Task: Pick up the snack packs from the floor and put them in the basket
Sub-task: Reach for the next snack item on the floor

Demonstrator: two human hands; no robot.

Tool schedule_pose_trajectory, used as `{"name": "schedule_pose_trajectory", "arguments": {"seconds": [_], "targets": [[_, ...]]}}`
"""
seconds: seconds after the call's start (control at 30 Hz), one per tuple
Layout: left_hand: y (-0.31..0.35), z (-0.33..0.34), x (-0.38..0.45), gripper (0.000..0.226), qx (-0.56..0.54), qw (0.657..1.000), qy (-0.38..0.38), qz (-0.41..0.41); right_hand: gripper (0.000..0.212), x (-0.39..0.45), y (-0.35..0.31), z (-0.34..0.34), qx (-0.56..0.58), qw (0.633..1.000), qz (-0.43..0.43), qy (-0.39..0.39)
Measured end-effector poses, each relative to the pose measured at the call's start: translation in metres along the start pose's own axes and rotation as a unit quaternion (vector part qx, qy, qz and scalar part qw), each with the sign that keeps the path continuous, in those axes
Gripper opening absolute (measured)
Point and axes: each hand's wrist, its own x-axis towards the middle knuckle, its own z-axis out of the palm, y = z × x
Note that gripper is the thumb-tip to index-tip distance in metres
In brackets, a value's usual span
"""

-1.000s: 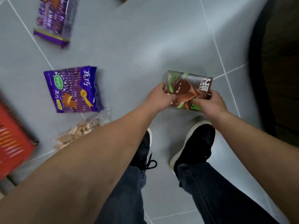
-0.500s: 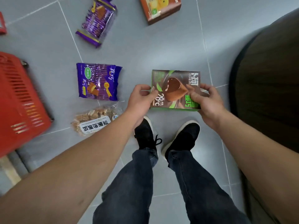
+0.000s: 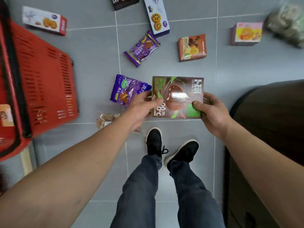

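I hold a brown and green chocolate box flat in front of me, above the floor. My left hand grips its left edge and my right hand grips its right edge, thumbs on top. The red basket stands on the floor at the left, its slatted side facing me. Other snack packs lie on the grey tiles: a purple wafer bag just left of the box, a clear nut bag under my left forearm, and a smaller purple pack farther out.
More boxes lie farther away: an orange-brown box, a pink box, a white cookie box, another cookie box, a dark box. A greenish bag is at the far right. A dark piece of furniture fills the right side. My shoes stand below the box.
I have risen from a crouch, lifting the chocolate box off the floor with both hands. The view has widened, showing the basket and more packs.
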Motion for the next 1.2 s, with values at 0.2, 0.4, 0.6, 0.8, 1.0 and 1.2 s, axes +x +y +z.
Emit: {"name": "schedule_pose_trajectory", "arguments": {"seconds": [0.2, 0.4, 0.6, 0.8, 1.0, 1.2], "targets": [[0.058, -0.055, -0.076, 0.021, -0.058, 0.995, 0.044, 0.064, 0.044, -0.049, -0.069, 0.077, -0.054, 0.995, -0.027, -0.085], [0.08, -0.121, -0.163, 0.021, -0.101, 0.979, 0.131, 0.122, 0.042, -0.099, -0.109, 0.167, -0.142, 0.973, -0.059, -0.174], [0.064, -0.211, -0.233, 0.027, -0.137, 0.961, 0.187, 0.15, 0.044, -0.139, -0.104, 0.278, -0.223, 0.942, -0.073, -0.238], [0.023, -0.35, -0.278, 0.028, -0.182, 0.949, 0.208, 0.155, 0.052, -0.179, -0.052, 0.418, -0.281, 0.914, -0.106, -0.271], [-0.018, -0.493, -0.296, 0.036, -0.18, 0.948, 0.208, 0.159, 0.045, -0.194, 0.02, 0.555, -0.38, 0.868, -0.16, -0.277], [-0.032, -0.595, -0.305, 0.029, -0.135, 0.967, 0.171, 0.129, 0.045, -0.195, 0.058, 0.653, -0.448, 0.83, -0.204, -0.262]]}}
